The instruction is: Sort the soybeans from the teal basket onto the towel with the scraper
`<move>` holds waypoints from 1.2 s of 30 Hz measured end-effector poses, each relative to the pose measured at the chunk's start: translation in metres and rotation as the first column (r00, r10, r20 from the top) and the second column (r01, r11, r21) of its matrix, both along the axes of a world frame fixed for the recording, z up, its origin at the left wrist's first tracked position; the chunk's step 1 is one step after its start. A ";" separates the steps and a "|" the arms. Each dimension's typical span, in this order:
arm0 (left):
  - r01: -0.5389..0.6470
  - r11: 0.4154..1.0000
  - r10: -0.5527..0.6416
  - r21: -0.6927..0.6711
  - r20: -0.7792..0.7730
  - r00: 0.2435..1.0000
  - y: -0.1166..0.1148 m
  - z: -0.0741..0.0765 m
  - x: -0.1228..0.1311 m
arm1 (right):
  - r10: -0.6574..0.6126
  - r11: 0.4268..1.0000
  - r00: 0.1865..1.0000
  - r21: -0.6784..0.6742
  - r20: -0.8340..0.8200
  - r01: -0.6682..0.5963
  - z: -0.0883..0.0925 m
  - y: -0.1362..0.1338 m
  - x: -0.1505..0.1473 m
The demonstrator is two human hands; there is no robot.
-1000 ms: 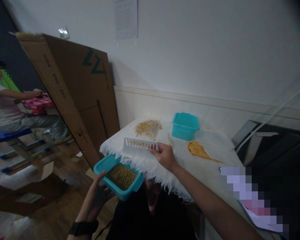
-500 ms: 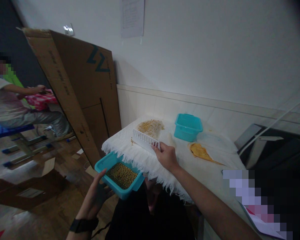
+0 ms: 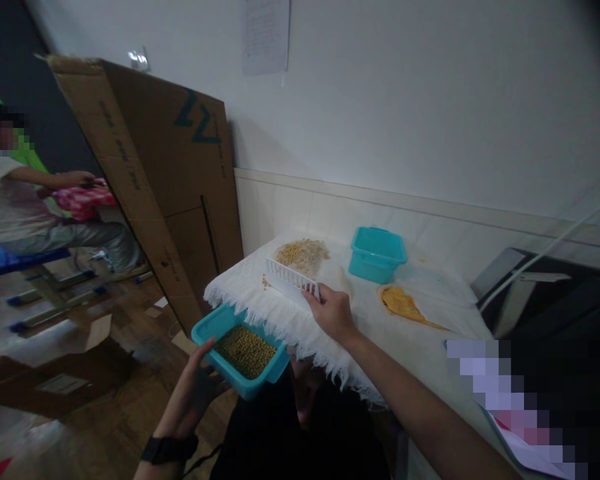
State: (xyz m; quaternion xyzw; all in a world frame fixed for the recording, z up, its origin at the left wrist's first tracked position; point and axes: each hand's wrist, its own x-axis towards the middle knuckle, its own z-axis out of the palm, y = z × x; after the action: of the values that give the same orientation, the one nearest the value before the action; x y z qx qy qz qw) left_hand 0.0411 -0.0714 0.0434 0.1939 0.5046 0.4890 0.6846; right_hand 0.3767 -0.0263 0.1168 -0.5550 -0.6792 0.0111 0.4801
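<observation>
My left hand (image 3: pixel 195 390) grips the near left side of a teal plastic bin (image 3: pixel 279 360), thumb over its rim. Yellowish beans (image 3: pixel 247 350) cover the bin's bottom. The bin hangs just below the fringed front edge of a white cloth (image 3: pixel 240 283). My right hand (image 3: pixel 334 312) pinches the right end of a white slotted plastic piece (image 3: pixel 290 283), which stands on edge on the cloth. Behind it lies a heap of beans and paler grains (image 3: pixel 303 253). A few loose beans (image 3: pixel 265 282) rest by the piece's left end.
A second teal bin (image 3: pixel 379 257) stands on the table near the wall, with an orange-yellow flat item (image 3: pixel 405 305) in front of it. A tall cardboard box (image 3: pixel 165 173) leans at left. Beyond it a person (image 3: pixel 30 200) sits. An open carton (image 3: pixel 55 380) lies on the floor.
</observation>
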 end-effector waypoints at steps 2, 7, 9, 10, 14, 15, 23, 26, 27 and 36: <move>0.003 1.000 -0.003 0.004 0.005 1.000 -0.001 0.001 0.001 | 0.006 1.000 1.000 -0.009 0.003 -0.006 0.001 -0.001 0.000; 0.002 1.000 -0.002 -0.003 -0.013 1.000 0.000 0.001 0.001 | 0.032 0.999 0.999 -0.020 -0.017 -0.032 0.002 -0.002 0.000; -0.009 1.000 0.010 0.005 -0.017 1.000 0.001 0.001 0.002 | 0.028 0.999 0.999 -0.017 -0.029 -0.029 0.002 -0.001 -0.001; -0.014 1.000 0.014 0.010 -0.021 1.000 0.001 0.001 0.002 | 0.028 0.999 0.999 -0.018 -0.035 -0.029 0.002 -0.001 -0.001; -0.013 1.000 0.013 0.003 -0.027 1.000 -0.001 0.004 0.003 | 0.030 0.999 0.999 -0.035 -0.033 -0.031 0.001 0.003 -0.003; -0.009 1.000 0.009 -0.001 -0.027 1.000 -0.002 0.005 0.002 | 0.028 0.999 0.999 -0.040 -0.026 -0.029 0.001 0.003 -0.004; 0.007 1.000 -0.006 0.023 -0.023 1.000 0.002 0.008 -0.001 | 0.075 0.996 0.997 -0.055 -0.029 -0.077 0.005 0.003 -0.007; 0.004 1.000 -0.003 0.021 -0.023 1.000 0.005 0.007 -0.004 | 0.098 0.993 0.995 -0.066 -0.037 -0.100 0.006 0.002 -0.009; 0.005 1.000 -0.004 0.023 -0.027 1.000 0.006 0.007 -0.004 | 0.103 0.992 0.994 -0.073 -0.042 -0.106 0.006 0.002 -0.009; 0.022 1.000 -0.022 0.012 -0.022 1.000 0.005 0.012 -0.006 | 0.264 0.956 0.952 -0.086 -0.154 -0.279 0.009 -0.015 -0.015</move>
State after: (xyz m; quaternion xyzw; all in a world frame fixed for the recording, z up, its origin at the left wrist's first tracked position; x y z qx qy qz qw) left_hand 0.0353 -0.0664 0.0556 0.2091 0.5068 0.4825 0.6831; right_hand 0.3618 -0.0410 0.1261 -0.4792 -0.7119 0.1524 0.4903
